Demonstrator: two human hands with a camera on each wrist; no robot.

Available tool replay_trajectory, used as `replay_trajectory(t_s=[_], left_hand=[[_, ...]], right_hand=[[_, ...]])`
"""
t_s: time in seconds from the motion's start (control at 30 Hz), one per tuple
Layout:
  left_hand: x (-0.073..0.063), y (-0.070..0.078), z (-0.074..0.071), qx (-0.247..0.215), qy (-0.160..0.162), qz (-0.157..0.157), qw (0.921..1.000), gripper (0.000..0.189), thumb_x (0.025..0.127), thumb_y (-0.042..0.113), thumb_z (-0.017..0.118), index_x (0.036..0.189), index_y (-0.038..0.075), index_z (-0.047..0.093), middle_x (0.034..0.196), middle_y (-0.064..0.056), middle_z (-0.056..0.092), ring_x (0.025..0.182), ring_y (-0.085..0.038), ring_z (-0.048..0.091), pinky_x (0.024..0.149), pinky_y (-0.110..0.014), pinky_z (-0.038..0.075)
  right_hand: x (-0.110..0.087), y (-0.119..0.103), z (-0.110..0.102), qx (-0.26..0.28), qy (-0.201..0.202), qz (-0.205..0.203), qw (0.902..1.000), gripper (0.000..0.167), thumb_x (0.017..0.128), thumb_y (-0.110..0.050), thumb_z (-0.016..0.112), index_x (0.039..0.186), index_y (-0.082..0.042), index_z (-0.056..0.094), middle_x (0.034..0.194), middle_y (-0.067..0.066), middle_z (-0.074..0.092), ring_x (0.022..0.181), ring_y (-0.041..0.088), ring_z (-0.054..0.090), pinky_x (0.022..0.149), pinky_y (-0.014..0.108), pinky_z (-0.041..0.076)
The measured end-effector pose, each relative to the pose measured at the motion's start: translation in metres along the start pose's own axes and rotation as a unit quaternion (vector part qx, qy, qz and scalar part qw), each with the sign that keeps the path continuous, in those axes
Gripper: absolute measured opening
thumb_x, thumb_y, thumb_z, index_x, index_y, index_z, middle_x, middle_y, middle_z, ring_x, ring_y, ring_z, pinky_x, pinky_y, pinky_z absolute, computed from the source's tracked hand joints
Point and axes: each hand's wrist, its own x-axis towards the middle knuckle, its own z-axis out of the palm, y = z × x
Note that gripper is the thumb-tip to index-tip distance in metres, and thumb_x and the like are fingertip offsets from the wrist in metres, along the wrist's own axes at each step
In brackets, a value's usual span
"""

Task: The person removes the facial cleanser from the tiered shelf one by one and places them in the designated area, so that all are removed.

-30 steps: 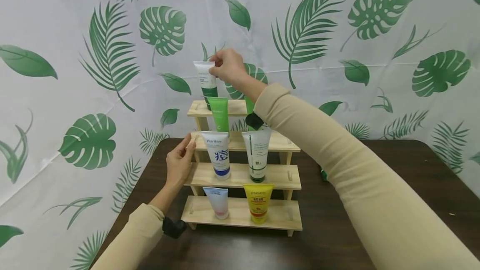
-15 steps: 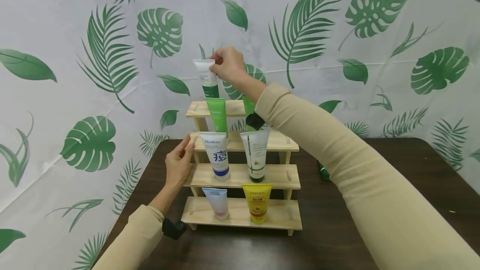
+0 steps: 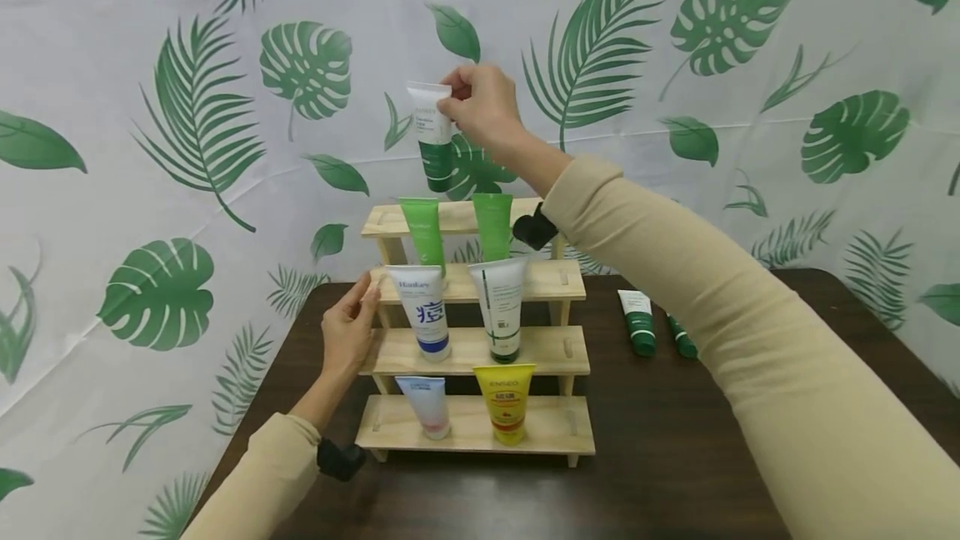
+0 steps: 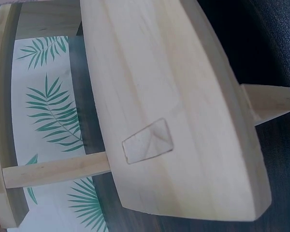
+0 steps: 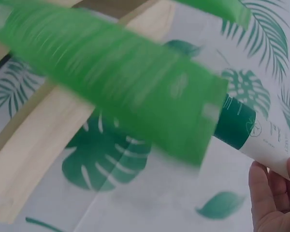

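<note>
My right hand pinches the top corner of a white and dark-green squeeze tube, which hangs cap down just above the top shelf. In the right wrist view the same fingers grip its white end, behind a blurred green tube. My left hand holds the left edge of the tiered wooden stand near its second shelf from the top. The left wrist view shows mostly bare wooden shelf, with a bit of fingertip at the lower left.
Two light-green tubes, a blue-and-white tube, a white tube, a pale blue tube and a yellow tube stand on the lower shelves. White-and-green tubes lie on the dark table at right, partly behind my right forearm.
My right hand has lifted the white and dark-green tube up off the top shelf and slightly right. My left hand stays on the stand. The head view has shifted a little.
</note>
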Motion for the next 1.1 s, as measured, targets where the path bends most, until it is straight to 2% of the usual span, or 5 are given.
replay_trajectory(t_s=[0.3,0.53,0.67,0.83,1.1], left_hand=[[-0.001,0.001,0.000,0.015,-0.005,-0.006,0.9999,0.040,0.093,0.018,0.060,0.130,0.001,0.054,0.131,-0.011,0.055,0.084,0.017,0.052,0.074,-0.002,0.043],[-0.001,0.001,0.000,0.021,-0.002,-0.006,0.9998,0.040,0.094,0.019,0.059,0.130,0.003,0.055,0.128,-0.013,0.057,0.076,0.015,0.053,0.069,-0.002,0.043],[-0.004,0.016,-0.002,0.008,-0.008,-0.006,0.9999,0.039,0.094,0.014,0.059,0.129,-0.001,0.054,0.127,-0.018,0.056,0.073,0.015,0.053,0.067,-0.002,0.043],[-0.002,0.011,-0.001,0.005,-0.008,-0.009,0.9999,0.039,0.094,0.015,0.059,0.129,-0.001,0.054,0.128,-0.017,0.056,0.075,0.015,0.053,0.069,-0.002,0.043],[0.002,-0.001,-0.001,0.001,-0.004,-0.004,1.0000,0.039,0.093,0.016,0.059,0.129,0.001,0.055,0.129,-0.014,0.056,0.075,0.014,0.053,0.068,-0.002,0.043]], right_hand=[[-0.006,0.021,-0.054,0.015,0.054,0.024,0.9982,0.024,0.092,-0.011,0.059,0.116,-0.005,0.063,0.103,0.004,0.060,0.097,0.013,0.057,0.079,0.023,0.054],[-0.021,0.059,-0.105,0.009,0.095,0.053,0.9940,0.029,0.094,-0.013,0.056,0.121,-0.004,0.058,0.101,-0.001,0.055,0.096,0.013,0.056,0.084,0.026,0.053],[-0.036,0.097,-0.132,0.010,0.108,0.082,0.9907,0.030,0.095,-0.015,0.054,0.121,-0.001,0.055,0.097,-0.003,0.051,0.094,0.013,0.055,0.087,0.031,0.053],[-0.061,0.161,-0.160,-0.012,0.118,0.131,0.9842,0.038,0.096,-0.019,0.051,0.126,0.005,0.049,0.101,0.002,0.049,0.092,0.012,0.053,0.088,0.035,0.051],[-0.107,0.258,-0.193,-0.054,0.102,0.196,0.9739,0.045,0.099,-0.020,0.044,0.129,0.013,0.041,0.113,0.018,0.048,0.076,0.003,0.053,0.068,0.015,0.053]])
